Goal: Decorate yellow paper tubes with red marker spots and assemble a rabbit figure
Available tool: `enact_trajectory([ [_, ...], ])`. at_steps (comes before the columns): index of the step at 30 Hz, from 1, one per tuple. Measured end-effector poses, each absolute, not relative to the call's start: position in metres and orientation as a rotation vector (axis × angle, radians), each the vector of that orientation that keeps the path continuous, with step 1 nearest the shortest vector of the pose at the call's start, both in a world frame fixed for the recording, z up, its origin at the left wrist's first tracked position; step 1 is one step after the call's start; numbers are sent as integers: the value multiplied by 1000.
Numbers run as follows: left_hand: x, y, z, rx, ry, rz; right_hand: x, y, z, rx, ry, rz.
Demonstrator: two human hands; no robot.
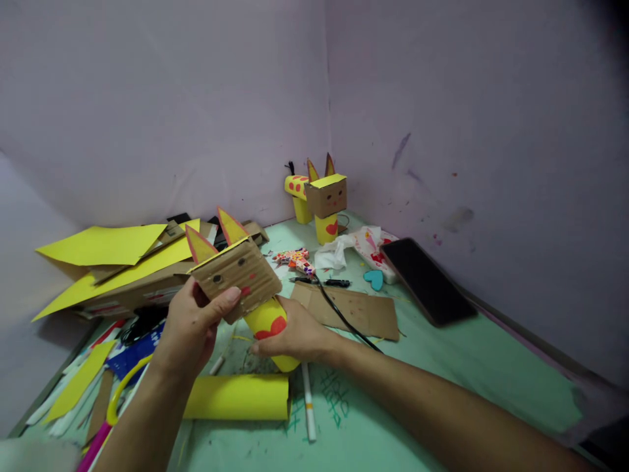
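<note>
Paper-craft animal held above the tabletop (466, 367). The left hand (191, 324) has its fingers (228, 298) clamped on the lower left corner of the cardboard head (236, 278), thumb pressed across the face. The head is tilted and carries two pointed yellow ears (216, 239). The right hand (295, 337) has its fingers wrapped tight around the yellow tube (268, 324), which bears a red heart and meets the underside of the head. Just below both sets of fingers, a yellow paper roll (240, 396) and a white stick (308, 400) lie flat. Just beyond the right fingers are a cardboard sheet (354, 308) and a black cable (339, 314). Farther off are a dark phone (426, 280) and, in the wall corner, a finished figure (325, 196). Beyond the left fingers lie yellow paper sheets (103, 246).
</note>
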State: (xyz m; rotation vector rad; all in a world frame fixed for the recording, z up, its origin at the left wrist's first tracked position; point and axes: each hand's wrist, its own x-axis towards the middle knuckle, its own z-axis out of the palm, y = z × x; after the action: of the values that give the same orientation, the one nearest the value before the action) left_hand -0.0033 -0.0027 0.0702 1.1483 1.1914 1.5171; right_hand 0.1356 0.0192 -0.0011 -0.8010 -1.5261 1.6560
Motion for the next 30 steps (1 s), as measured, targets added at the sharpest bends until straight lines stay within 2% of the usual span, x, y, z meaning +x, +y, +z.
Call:
enact_trajectory([
  [9, -9, -5, 64, 1465, 1339, 1394, 137, 26, -11, -778, -1622, 1519],
  [17, 1, -3, 57, 1429, 1371, 1439, 140, 42, -17, -723, -1724, 1473],
  [23, -3, -6, 59, 1414, 1321, 1421, 160, 41, -9, -794, -1986, 1287],
  [25, -3, -8, 60, 1420, 1326, 1407, 170, 43, -3, -739, -2028, 1332],
  [28, 0, -12, 61, 1451, 1311, 1391, 187, 48, 11, -557, -2020, 1594],
  [30, 2, -13, 62, 1497, 1307, 1371, 196, 50, 21, -586, -1967, 1513],
])
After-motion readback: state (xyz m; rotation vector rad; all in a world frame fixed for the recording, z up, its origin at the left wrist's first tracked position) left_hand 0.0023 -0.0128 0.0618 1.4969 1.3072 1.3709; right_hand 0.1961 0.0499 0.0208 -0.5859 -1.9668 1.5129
